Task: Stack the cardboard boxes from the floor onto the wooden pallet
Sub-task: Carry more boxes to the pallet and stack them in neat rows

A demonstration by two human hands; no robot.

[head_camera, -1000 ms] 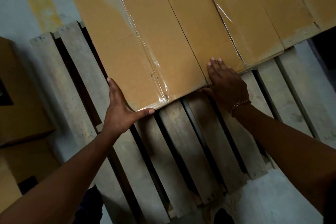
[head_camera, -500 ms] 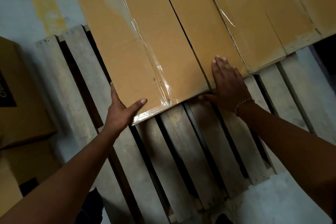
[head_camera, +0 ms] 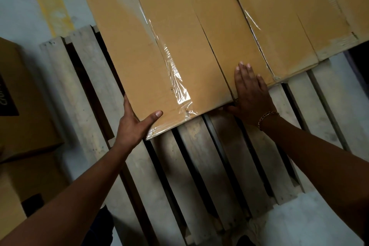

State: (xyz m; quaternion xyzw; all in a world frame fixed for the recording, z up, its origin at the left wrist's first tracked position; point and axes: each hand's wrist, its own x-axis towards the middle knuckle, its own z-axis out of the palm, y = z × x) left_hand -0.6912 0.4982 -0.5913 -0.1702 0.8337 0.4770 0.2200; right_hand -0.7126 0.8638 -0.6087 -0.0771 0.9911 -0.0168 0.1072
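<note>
The bare near slats of the wooden pallet point(head_camera: 199, 166) lay closest, with more cardboard boxes point(head_camera: 24, 106) on the floor to its left. Farther in, the left hand point(head_camera: 135, 124) braced the near left corner of the taped box point(head_camera: 169, 56), fingers straight along its side and thumb flat on top. The right hand point(head_camera: 251, 98), wearing a bracelet point(head_camera: 267, 117), lay flat and open at its near right corner. Beyond, a second box point(head_camera: 289, 26) sat just beside it on the pallet.
</note>
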